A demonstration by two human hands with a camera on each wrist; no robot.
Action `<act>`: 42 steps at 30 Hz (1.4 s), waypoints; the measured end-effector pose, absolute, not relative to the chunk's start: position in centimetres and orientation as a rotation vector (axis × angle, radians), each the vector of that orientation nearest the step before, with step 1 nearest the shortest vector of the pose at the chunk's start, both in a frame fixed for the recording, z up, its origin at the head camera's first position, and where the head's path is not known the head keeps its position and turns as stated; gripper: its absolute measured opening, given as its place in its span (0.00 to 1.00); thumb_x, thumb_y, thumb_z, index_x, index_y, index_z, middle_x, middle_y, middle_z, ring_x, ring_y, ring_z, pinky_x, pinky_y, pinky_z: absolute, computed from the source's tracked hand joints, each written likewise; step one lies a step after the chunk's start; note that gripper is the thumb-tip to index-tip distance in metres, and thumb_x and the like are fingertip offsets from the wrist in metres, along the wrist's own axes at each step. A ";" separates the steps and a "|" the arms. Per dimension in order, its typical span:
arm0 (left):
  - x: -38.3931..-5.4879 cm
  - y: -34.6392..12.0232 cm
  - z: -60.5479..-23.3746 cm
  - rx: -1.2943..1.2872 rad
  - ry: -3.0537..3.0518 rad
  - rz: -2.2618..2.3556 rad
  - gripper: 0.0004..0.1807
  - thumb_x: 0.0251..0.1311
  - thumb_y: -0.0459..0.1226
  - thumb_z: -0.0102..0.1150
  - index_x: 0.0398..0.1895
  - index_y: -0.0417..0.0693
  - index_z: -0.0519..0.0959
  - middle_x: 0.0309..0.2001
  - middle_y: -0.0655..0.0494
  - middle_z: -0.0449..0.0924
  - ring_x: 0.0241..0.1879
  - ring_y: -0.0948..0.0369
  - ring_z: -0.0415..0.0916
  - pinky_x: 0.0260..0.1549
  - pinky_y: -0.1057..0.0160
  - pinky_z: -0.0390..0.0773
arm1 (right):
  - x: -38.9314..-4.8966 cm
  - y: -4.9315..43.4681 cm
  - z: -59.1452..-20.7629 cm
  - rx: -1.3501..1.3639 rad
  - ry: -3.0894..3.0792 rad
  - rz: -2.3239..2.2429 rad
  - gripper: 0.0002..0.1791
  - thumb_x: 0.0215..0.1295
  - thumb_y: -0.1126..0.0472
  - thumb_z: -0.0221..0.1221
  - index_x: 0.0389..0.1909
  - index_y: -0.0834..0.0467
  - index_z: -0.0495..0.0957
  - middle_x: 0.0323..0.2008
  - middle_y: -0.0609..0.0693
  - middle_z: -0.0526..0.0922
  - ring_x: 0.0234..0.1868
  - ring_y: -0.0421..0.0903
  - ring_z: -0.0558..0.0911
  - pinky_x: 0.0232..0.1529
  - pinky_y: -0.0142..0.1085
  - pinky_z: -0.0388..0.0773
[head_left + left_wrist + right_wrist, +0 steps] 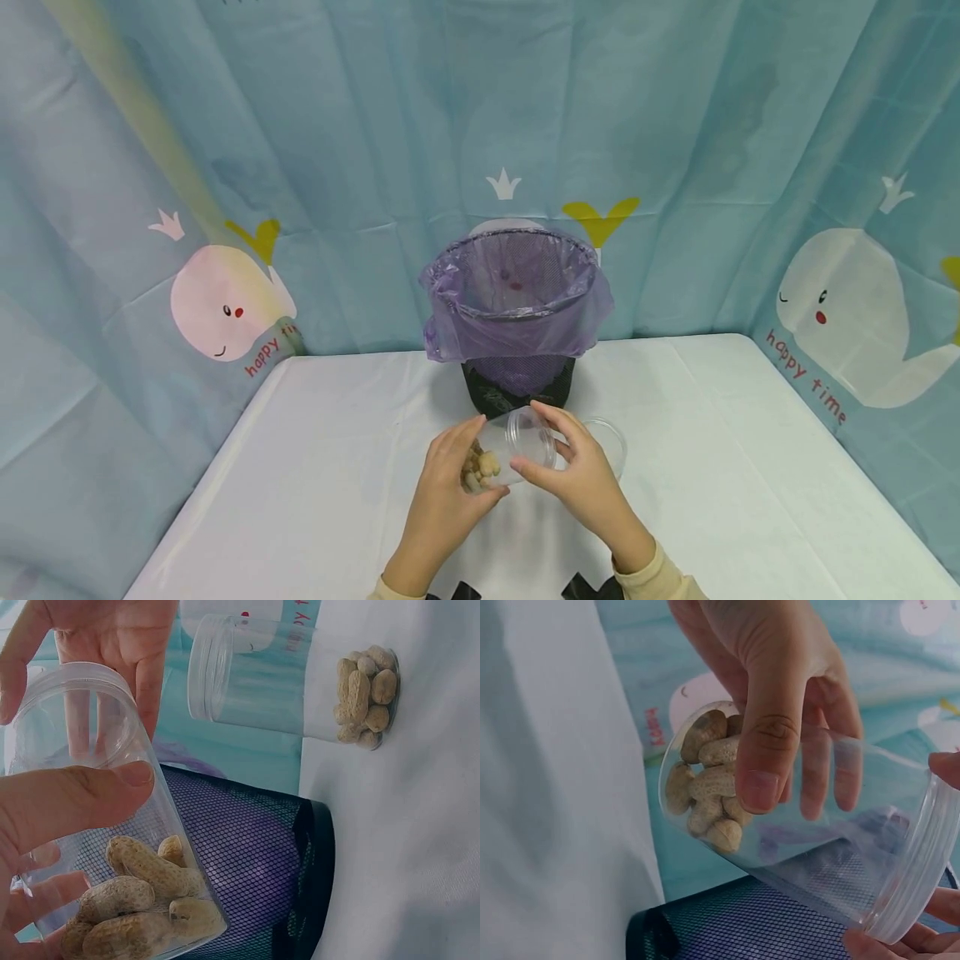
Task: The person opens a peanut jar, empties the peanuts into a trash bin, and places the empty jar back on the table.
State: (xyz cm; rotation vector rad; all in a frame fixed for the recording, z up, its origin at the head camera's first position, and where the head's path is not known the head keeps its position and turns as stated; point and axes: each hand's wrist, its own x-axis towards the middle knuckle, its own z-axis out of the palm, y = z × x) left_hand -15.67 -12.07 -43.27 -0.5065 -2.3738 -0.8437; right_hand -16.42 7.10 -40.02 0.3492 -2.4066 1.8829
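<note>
A clear plastic jar [501, 433] with unshelled peanuts [483, 463] at its bottom is tilted above the table, its mouth end toward the right hand. My left hand [448, 490] grips the body near the bottom, thumb on one side and fingers on the other. At the mouth end, the thumb and fingers of my right hand [587, 482] hold the rim from both sides. Behind the right hand in the head view, mostly hidden, stands a second clear jar [274, 675]. The left wrist view shows peanuts [367, 697] in its bottom too.
Just beyond the hands stands a black mesh bin [517, 387] lined with a purple bag [517, 333] folded over its rim. A white cloth covers the table [322, 483]. Blue printed curtains [375, 125] hang behind and on both sides.
</note>
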 end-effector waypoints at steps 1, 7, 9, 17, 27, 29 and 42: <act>-15.7 -12.1 -43.3 -0.506 -2.374 -0.842 0.54 0.28 0.35 0.86 0.67 0.48 0.71 0.63 0.52 0.76 0.62 0.50 0.71 0.56 0.50 0.81 | -16.4 7.2 -40.0 0.369 -2.402 1.879 0.39 0.55 0.57 0.73 0.69 0.53 0.70 0.68 0.52 0.72 0.69 0.56 0.69 0.68 0.58 0.70; -15.6 -12.1 -43.2 -0.489 -2.391 -0.844 0.53 0.29 0.35 0.86 0.68 0.49 0.71 0.64 0.53 0.75 0.63 0.50 0.71 0.57 0.50 0.81 | -16.4 7.4 -40.0 0.458 -2.401 1.856 0.40 0.55 0.57 0.73 0.70 0.52 0.68 0.69 0.53 0.71 0.70 0.58 0.68 0.68 0.61 0.69; -15.5 -12.1 -43.2 -0.485 -2.394 -0.842 0.53 0.29 0.35 0.86 0.68 0.49 0.71 0.64 0.53 0.75 0.63 0.50 0.70 0.57 0.50 0.81 | -16.4 7.4 -40.0 0.457 -2.402 1.858 0.42 0.55 0.57 0.73 0.71 0.52 0.66 0.70 0.53 0.69 0.71 0.58 0.67 0.68 0.61 0.68; -15.5 -12.0 -43.3 -0.487 -2.382 -0.820 0.54 0.28 0.36 0.86 0.68 0.50 0.71 0.63 0.53 0.76 0.62 0.50 0.71 0.56 0.50 0.82 | -16.3 7.0 -39.6 0.323 -2.408 1.833 0.43 0.53 0.56 0.74 0.70 0.56 0.67 0.68 0.52 0.71 0.66 0.53 0.71 0.66 0.56 0.73; -15.6 -12.0 -43.3 -0.510 -2.357 -0.810 0.55 0.26 0.35 0.87 0.68 0.49 0.71 0.63 0.53 0.77 0.62 0.51 0.72 0.55 0.51 0.82 | -16.3 7.1 -39.6 0.317 -2.425 1.858 0.38 0.55 0.55 0.73 0.67 0.52 0.71 0.65 0.51 0.74 0.66 0.53 0.71 0.66 0.55 0.73; -15.6 -12.0 -43.3 -0.513 -2.355 -0.811 0.54 0.26 0.35 0.87 0.67 0.49 0.72 0.63 0.53 0.77 0.62 0.50 0.72 0.55 0.51 0.82 | -16.3 7.2 -39.6 0.336 -2.428 1.846 0.38 0.55 0.55 0.72 0.68 0.52 0.71 0.66 0.51 0.73 0.67 0.53 0.71 0.66 0.57 0.73; -15.5 -11.9 -43.1 -0.511 -2.360 -0.808 0.55 0.26 0.34 0.87 0.68 0.49 0.72 0.63 0.53 0.77 0.62 0.50 0.72 0.55 0.51 0.82 | -16.2 7.1 -39.5 0.254 -2.438 1.819 0.40 0.53 0.54 0.74 0.67 0.55 0.71 0.63 0.52 0.75 0.63 0.51 0.74 0.65 0.53 0.75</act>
